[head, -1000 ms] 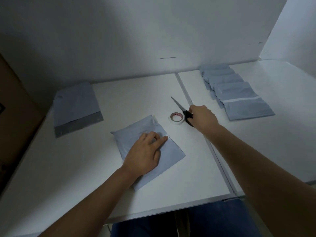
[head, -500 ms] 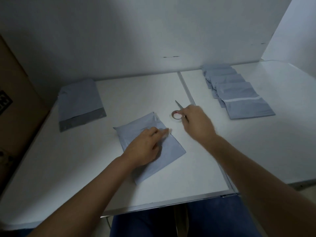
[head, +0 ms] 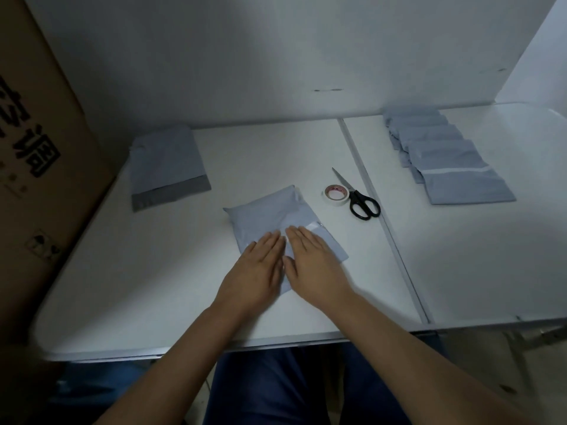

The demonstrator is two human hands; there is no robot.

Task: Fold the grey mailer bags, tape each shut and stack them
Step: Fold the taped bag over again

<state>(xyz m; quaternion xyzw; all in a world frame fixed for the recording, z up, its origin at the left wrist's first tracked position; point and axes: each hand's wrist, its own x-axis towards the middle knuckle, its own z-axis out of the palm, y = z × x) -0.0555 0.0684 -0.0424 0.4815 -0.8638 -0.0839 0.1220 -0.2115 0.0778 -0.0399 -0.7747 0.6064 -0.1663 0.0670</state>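
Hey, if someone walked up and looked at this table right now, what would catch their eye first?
Probably the two hands, left and right, pressed flat side by side on a folded grey mailer at the table's middle. Just beyond lie black-handled scissors touching a tape roll, and at far right a fanned row of finished mailers.

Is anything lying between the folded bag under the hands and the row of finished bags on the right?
Yes: the scissors and tape roll lie between the folded mailer and the finished bags.
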